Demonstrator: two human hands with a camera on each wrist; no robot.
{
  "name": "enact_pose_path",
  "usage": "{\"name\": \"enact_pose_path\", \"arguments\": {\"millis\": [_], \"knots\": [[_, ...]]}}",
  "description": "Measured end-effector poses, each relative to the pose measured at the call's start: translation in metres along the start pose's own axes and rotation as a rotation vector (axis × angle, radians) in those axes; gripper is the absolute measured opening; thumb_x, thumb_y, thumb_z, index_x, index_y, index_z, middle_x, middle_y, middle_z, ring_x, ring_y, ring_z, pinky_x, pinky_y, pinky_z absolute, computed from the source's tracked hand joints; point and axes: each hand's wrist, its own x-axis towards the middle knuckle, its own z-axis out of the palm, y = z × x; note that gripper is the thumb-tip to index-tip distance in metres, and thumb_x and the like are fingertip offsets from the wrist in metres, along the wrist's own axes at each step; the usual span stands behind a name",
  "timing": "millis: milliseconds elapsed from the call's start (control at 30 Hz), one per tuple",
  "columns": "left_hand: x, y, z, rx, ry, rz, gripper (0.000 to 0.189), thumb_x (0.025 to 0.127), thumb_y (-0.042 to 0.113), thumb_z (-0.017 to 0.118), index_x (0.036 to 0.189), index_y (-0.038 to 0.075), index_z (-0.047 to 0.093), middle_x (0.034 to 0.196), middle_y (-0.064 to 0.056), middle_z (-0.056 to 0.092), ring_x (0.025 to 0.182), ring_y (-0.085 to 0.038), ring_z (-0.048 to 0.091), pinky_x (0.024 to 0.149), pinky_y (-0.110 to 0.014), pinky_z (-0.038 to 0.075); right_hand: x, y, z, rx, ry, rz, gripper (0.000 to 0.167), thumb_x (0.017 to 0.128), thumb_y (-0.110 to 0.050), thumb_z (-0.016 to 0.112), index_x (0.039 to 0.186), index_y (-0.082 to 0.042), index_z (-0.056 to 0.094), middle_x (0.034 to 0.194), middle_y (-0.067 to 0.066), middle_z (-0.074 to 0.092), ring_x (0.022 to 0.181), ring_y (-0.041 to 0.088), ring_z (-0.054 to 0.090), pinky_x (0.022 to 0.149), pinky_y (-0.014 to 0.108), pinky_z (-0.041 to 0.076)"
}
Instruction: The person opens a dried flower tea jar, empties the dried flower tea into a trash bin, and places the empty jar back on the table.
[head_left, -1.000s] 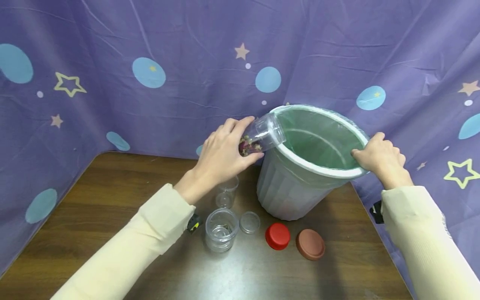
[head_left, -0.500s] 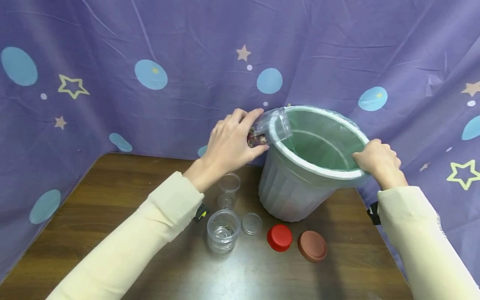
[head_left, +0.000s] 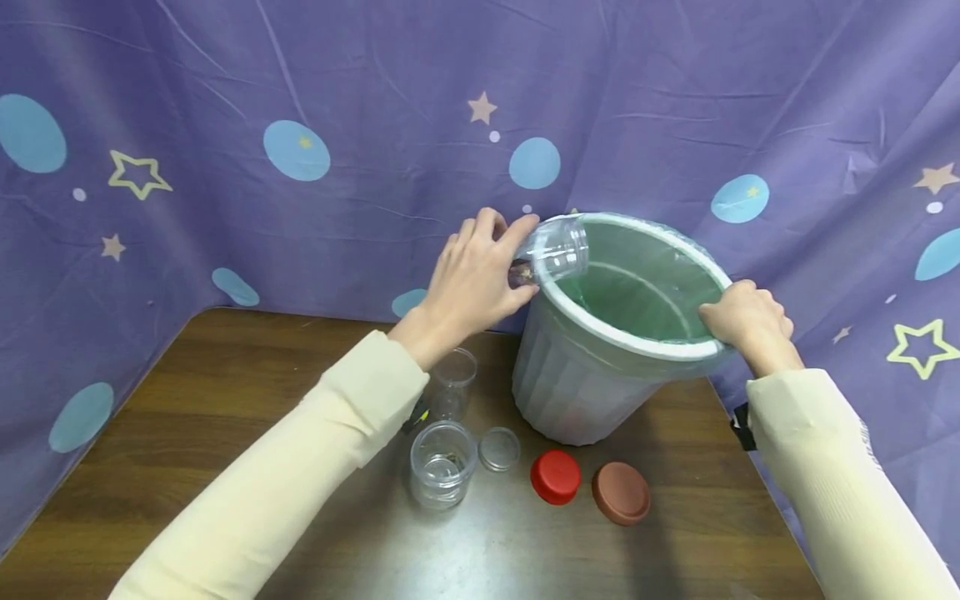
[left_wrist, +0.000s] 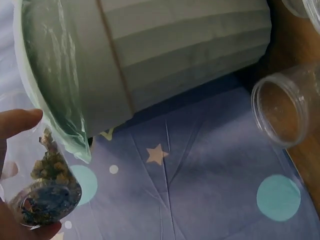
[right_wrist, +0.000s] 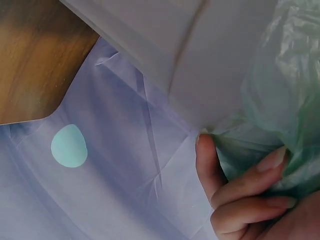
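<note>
My left hand grips a clear plastic jar, tipped sideways with its mouth over the left rim of a grey trash can. Dried flower buds lie toward the jar's base in the left wrist view. The can leans a little on the table and is lined with a green plastic bag. On the can's right rim, my right hand holds on with curled fingers. Those fingers press against the bag's edge in the right wrist view.
On the wooden table stand two more clear jars, one in front with bits inside and one behind. A clear lid, a red lid and a brown lid lie before the can. A purple curtain hangs behind.
My left hand has moved right with the jar, carrying its mouth farther over the can's rim. The right hand has shifted slightly left, still holding the rim.
</note>
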Motion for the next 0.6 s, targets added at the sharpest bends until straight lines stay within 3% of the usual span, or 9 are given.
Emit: {"name": "enact_pose_path", "arguments": {"millis": [300,600], "knots": [[0.015,-0.001,-0.003,0.206,-0.027,0.075,0.068,0.081,0.036,0.077,0.140,0.019,0.049,0.112,-0.020,0.057,0.098,-0.036,0.059,0.084,-0.044,0.053,0.000,-0.003,0.000,0.019,0.005,0.008,0.067,0.087,-0.028,0.041,0.130,0.024,0.034,0.126,0.046,0.042,0.115,0.061,0.043,0.090,0.065,0.041],[0.025,-0.002,-0.007,0.247,-0.098,0.147,0.056,0.084,0.031,0.073,0.133,0.019,0.049,0.108,-0.018,0.058,0.093,-0.034,0.059,0.081,-0.043,0.054,-0.001,0.000,0.002,0.062,0.036,0.021,0.055,0.085,-0.028,0.044,0.115,0.018,0.046,0.120,0.045,0.046,0.111,0.060,0.046,0.086,0.063,0.044]]}}
